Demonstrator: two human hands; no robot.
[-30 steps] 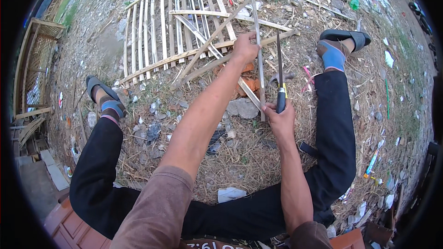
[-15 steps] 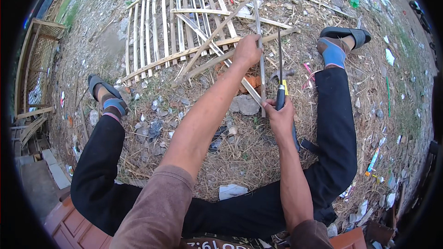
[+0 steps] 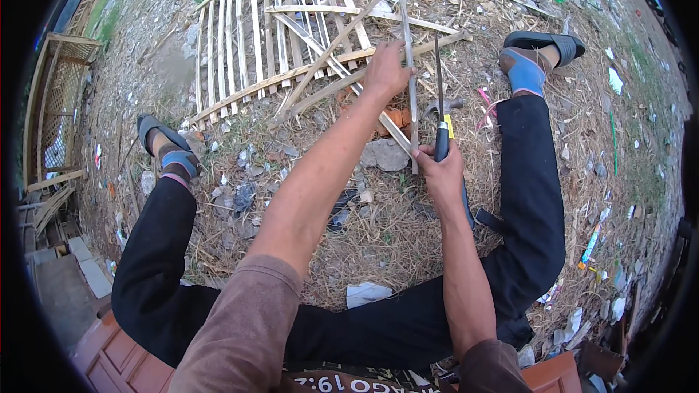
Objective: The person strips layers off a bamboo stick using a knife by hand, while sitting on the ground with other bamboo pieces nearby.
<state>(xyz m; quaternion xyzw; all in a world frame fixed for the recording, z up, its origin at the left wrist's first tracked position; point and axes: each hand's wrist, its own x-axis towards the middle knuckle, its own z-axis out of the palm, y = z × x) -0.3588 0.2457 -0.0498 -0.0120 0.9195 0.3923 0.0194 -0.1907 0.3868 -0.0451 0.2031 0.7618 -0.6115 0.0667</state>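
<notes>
Left hand is wrapped around a thin bamboo strip, holding it upright, with its lower end set down on the ground by a grey stone just below the grip. Right hand is shut around the dark handle of a knife, blade pointing up and running close alongside the strip, just to the right of the left-hand grip. Whether the edge is actually touching the strip, I cannot tell from here.

The strip looks light and long, stiff along its length but likely to flex and whip above the hold. Its cut edges are probably sharp and splintery, so a firm wrap around mid-length, clear of the blade's line, looks like the sensible place to hold it. Dry bamboo tends to split along the grain, so it could run suddenly under the knife.

Beyond the left hand lies a lattice panel of bamboo slats, flat on the littered ground. A hammer seems to rest just behind the knife. The person's legs spread either side, sandalled feet out wide.
</notes>
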